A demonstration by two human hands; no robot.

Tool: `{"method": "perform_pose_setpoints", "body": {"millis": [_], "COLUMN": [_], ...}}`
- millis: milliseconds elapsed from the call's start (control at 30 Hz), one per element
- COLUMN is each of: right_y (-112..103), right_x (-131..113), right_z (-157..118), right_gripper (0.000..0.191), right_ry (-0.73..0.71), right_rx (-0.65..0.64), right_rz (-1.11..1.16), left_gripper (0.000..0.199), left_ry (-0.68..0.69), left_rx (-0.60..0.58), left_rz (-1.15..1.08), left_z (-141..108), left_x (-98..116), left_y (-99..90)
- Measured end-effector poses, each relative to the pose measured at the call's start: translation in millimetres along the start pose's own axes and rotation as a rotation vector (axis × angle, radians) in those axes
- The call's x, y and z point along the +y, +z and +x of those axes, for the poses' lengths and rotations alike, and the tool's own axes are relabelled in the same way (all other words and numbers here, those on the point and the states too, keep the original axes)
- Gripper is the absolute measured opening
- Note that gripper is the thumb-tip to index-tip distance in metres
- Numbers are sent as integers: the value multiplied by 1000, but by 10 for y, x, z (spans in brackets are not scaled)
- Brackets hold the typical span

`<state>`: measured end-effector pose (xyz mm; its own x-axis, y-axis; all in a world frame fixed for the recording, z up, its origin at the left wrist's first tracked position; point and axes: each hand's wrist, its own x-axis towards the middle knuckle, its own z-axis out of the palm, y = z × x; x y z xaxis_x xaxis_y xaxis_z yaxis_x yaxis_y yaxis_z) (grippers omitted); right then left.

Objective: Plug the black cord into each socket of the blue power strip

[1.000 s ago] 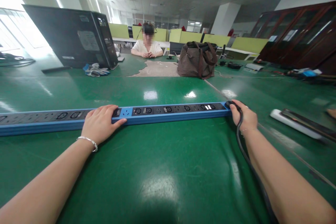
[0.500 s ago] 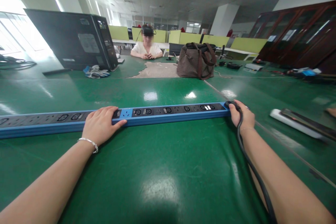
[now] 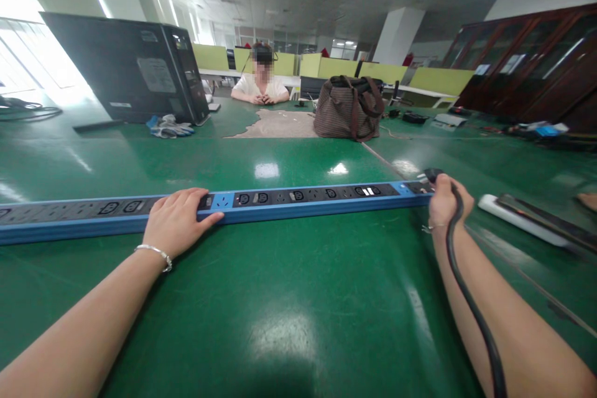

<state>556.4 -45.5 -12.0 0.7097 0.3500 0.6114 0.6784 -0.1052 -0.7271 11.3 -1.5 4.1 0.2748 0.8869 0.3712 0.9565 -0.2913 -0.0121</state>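
A long blue and black power strip [image 3: 312, 204] lies across the green table in front of me, its top face lined with sockets. My left hand [image 3: 176, 219] grips it left of the middle, fingers over the top and thumb along the near side. Near the strip's right end, my right hand [image 3: 448, 202] is closed around a black power plug [image 3: 433, 174]. The plug is apart from the sockets, its metal prongs pointing left. From it a thick black cord [image 3: 471, 298] runs down over my right forearm.
A black computer tower [image 3: 125, 71] and a pair of work gloves [image 3: 168, 127] are at the far left. A brown bag [image 3: 347, 109] stands at the back, and a person [image 3: 261, 81] sits beyond. A white power strip [image 3: 517, 221] lies to the right.
My right hand has pulled the plug out of the blue strip's right end and moved right with it, uncovering sockets there. My left hand has hardly moved.
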Motion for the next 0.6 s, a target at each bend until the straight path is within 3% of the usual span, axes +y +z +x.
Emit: {"method": "perform_pose_setpoints", "body": {"millis": [100, 367, 600], "right_y": [-11, -23, -13], "right_x": [-57, -243, -402], "right_z": [-19, -138, -210], "right_gripper": [51, 43, 40], "right_ry": [59, -42, -99], "right_rx": [62, -184, -261], "right_rz": [14, -203, -270], "left_gripper": [61, 62, 61], "left_ry": [-1, 5, -2], "left_rx": [-3, 4, -1], "left_rz": [-8, -24, -8], "left_z": [1, -3, -5], "left_x": [-3, -7, -3], "left_y": [2, 4, 7]}}
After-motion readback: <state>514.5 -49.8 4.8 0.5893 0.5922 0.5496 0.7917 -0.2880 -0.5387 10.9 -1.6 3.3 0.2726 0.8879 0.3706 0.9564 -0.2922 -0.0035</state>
